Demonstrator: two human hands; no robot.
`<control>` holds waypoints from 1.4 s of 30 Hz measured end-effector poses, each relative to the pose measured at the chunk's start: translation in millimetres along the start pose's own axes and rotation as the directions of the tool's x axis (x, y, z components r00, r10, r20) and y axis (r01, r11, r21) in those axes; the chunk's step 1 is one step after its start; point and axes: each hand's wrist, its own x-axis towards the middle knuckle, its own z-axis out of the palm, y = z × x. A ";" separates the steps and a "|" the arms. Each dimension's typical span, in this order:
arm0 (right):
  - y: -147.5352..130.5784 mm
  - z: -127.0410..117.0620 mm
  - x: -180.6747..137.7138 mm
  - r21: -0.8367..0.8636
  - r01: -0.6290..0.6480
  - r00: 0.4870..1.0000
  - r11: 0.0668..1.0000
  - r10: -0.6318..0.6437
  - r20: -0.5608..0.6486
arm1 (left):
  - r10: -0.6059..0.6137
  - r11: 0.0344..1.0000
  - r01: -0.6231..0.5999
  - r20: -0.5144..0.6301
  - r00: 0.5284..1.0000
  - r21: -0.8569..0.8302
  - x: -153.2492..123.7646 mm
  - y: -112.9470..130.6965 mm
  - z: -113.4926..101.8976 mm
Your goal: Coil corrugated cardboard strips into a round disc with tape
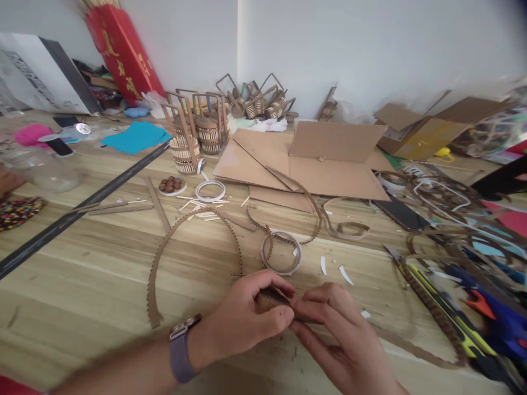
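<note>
My left hand [257, 315], with a watch on its wrist, is closed around a brown corrugated cardboard strip [274, 296] that is bent into a small curve. The fingertips of my right hand [343, 332] pinch the same strip, touching my left thumb. To the right of that hand runs a longer brown strip [415, 351]; my hand hides whether the two are joined. A tape roll [263, 258] lies flat just beyond my fingers. A notched cardboard strip [162, 252] arches across the table to the left.
Small lidded baskets [185, 156] with tall handles stand at the back. Flat cardboard [257, 159] lies behind the strips. Short sticks [206, 208] are scattered near a dish of brown balls [171, 185]. At right are a yellow-black cutter [448, 312], a phone [401, 214] and a blue tool [489, 307].
</note>
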 end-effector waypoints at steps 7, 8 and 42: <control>-2.5 2.9 -3.4 -0.035 0.009 0.999 0.999 -0.010 -0.033 | -0.010 0.999 0.010 0.006 1.000 -0.037 -2.1 -3.2 1.3; -3.0 3.2 -3.5 -0.017 0.000 0.999 1.000 -0.001 -0.032 | -0.027 0.997 0.028 0.017 0.999 -0.065 -2.7 -3.5 1.5; 8.1 -3.2 -2.1 -0.079 0.010 0.998 0.997 -0.015 -0.058 | -0.133 0.973 0.133 0.013 0.991 -0.189 2.3 -14.3 1.9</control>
